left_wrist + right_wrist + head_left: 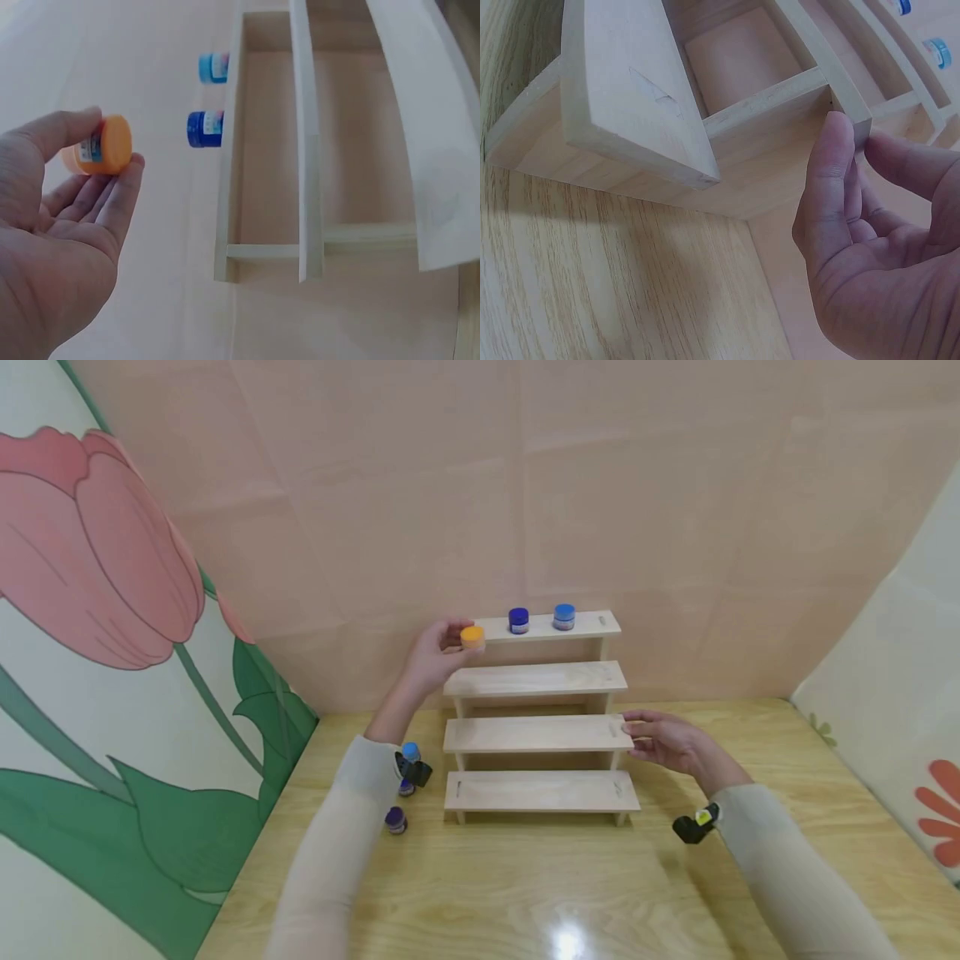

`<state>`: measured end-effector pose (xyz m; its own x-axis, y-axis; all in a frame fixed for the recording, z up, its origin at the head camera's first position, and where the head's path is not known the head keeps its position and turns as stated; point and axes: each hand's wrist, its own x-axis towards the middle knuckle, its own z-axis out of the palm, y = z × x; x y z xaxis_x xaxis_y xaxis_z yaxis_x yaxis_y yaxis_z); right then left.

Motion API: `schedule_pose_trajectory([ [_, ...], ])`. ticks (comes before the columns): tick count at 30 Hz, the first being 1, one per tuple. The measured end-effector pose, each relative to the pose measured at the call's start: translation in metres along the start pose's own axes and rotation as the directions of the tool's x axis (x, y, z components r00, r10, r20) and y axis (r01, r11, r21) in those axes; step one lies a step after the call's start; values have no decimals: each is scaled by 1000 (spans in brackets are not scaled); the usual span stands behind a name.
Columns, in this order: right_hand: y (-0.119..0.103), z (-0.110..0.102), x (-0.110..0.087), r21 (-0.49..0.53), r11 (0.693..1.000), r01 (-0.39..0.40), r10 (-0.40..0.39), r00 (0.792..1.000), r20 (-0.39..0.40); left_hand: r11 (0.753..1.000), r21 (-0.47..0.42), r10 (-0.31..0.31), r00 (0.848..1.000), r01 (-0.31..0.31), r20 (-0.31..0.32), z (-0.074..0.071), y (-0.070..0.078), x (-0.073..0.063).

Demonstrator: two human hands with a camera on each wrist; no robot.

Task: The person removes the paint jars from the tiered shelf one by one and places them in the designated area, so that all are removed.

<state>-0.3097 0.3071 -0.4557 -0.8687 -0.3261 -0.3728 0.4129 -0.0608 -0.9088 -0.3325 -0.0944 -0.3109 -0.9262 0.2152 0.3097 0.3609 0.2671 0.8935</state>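
My left hand point(437, 655) pinches a small jar with an orange lid point(472, 637) between thumb and fingers, at the left end of the rack's top step. In the left wrist view the orange-lidded jar point(114, 145) shows a printed label. On that top step stand a dark blue jar point(518, 621) and a light blue jar point(564, 617). My right hand point(667, 739) grips the right end of the wooden step rack point(536, 734) at its second step from the bottom. The right wrist view shows thumb and fingers around that board's corner point(847, 94).
Left of the rack, partly behind the left sleeve, stand a light blue-lidded jar point(410, 751), a dark blue jar point(407, 788) and a purple-lidded jar point(396, 820) on the wooden table point(480, 877). A beige backdrop point(525, 485) rises close behind the rack.
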Motion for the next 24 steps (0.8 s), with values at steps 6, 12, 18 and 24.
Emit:
schedule_pose_trajectory([
  [6,-1,0,1,2,1000,-6,6,1000,-3,1000,24,14,998,-15,64,-7,-7,-19],
  [12,0,0,1,1,1000,-5,5,1000,-8,999,37,-16,995,12,96,-13,-12,-37],
  [18,0,1,0,-12,1000,-12,12,1000,-19,998,61,4,993,-11,119,-21,-14,-51],
  [24,0,1,0,-16,1000,-8,8,1000,-12,996,86,-9,990,-3,142,-27,-18,-63],
])
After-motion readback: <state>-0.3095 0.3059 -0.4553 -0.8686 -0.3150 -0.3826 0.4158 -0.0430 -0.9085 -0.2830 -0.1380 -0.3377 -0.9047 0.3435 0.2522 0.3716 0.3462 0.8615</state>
